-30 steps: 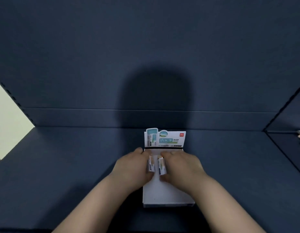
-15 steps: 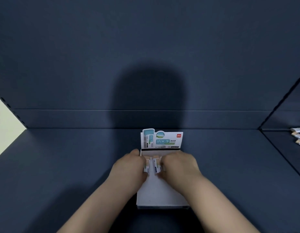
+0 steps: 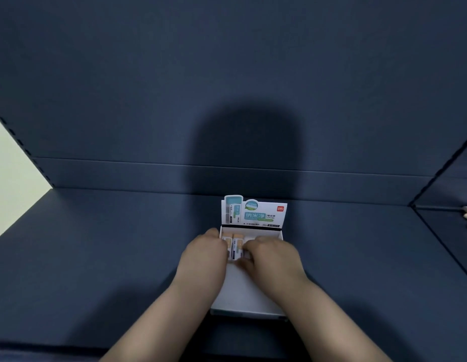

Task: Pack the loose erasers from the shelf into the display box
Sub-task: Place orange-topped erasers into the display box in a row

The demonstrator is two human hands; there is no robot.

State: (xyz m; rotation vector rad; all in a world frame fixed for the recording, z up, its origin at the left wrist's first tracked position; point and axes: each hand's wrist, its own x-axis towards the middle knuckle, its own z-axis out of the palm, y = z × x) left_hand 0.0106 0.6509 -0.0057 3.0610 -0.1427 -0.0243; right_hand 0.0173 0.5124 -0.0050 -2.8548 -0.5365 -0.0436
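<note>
Paper-sleeved erasers (image 3: 237,248), two, were recorded side by side at the rear of the white display box (image 3: 249,293), one pinched in the curled fingers of the left hand (image 3: 203,257), one in those of the right hand (image 3: 273,259); they were judged light, firm and best held by the long sides.

Dark blue shelf (image 3: 96,257) across the lower view, matt and plain. Meets at its rear edge a back panel (image 3: 227,61) of the same blue, crossed low down by a horizontal strip (image 3: 122,173). Broad rounded shadow (image 3: 249,142) on the panel's middle. At the left edge, a slotted upright (image 3: 20,143) against a pale wall (image 3: 12,184); at the right edge, a neighbouring bay (image 3: 441,226).
</note>
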